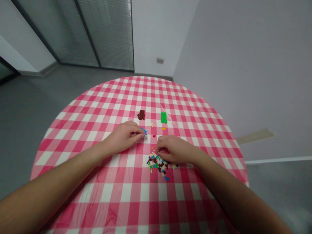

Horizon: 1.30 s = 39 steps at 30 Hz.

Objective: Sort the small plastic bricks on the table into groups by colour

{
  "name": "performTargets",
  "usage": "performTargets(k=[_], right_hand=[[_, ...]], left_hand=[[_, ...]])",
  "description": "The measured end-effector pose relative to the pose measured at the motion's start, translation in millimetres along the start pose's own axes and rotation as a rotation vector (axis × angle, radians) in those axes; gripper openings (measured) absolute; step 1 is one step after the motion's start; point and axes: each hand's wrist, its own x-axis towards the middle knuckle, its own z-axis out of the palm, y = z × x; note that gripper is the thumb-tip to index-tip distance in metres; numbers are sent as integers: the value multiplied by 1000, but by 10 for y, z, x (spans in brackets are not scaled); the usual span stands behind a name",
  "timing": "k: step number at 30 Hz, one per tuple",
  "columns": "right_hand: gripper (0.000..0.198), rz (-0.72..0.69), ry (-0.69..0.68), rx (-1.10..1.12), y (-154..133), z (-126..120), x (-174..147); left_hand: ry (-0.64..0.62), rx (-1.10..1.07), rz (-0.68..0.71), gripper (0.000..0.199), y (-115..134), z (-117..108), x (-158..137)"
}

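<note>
A loose pile of small building bricks [158, 164] in brown, white, green, blue and yellow lies on the checked tablecloth. My right hand [174, 149] rests at the pile's upper right edge, fingers curled into a pinch; what sits between the tips is hidden. Farther left, my left hand [126, 135] has its thumb and fingers drawn together beside a few blue bricks [144, 130]. Whether it grips one is too small to tell. Between the hands lie a small red brick [154, 136] and a yellow brick [163, 128].
Beyond the hands sit a cluster of brown bricks [141, 114], a block of green bricks [163, 117] and some pale bricks [151, 124]. A red-and-white checked cloth [109, 195] covers the round table. Behind it stand a wall and a glass partition [104, 32].
</note>
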Motion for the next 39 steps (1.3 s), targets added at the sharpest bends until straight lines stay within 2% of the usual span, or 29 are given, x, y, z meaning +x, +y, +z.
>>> performTargets(k=[4, 7, 10, 12, 17, 29, 39], right_hand=[[13, 7, 55, 34, -10, -9, 11], [11, 46, 231, 170, 12, -16, 27], [10, 144, 443, 367, 41, 24, 69], [10, 186, 496, 511, 42, 70, 108], [12, 206, 435, 728, -6, 137, 174], [15, 210, 422, 782, 27, 146, 168], [20, 167, 497, 612, 12, 111, 150]], left_hand=[[-5, 2, 11, 16, 31, 14, -13], [10, -6, 35, 13, 69, 48, -29], [65, -2, 110, 10, 133, 101, -43], [114, 0, 161, 9, 178, 139, -49], [155, 11, 242, 12, 220, 201, -53], [201, 68, 243, 8, 204, 215, -58], [237, 131, 209, 8, 192, 198, -48]])
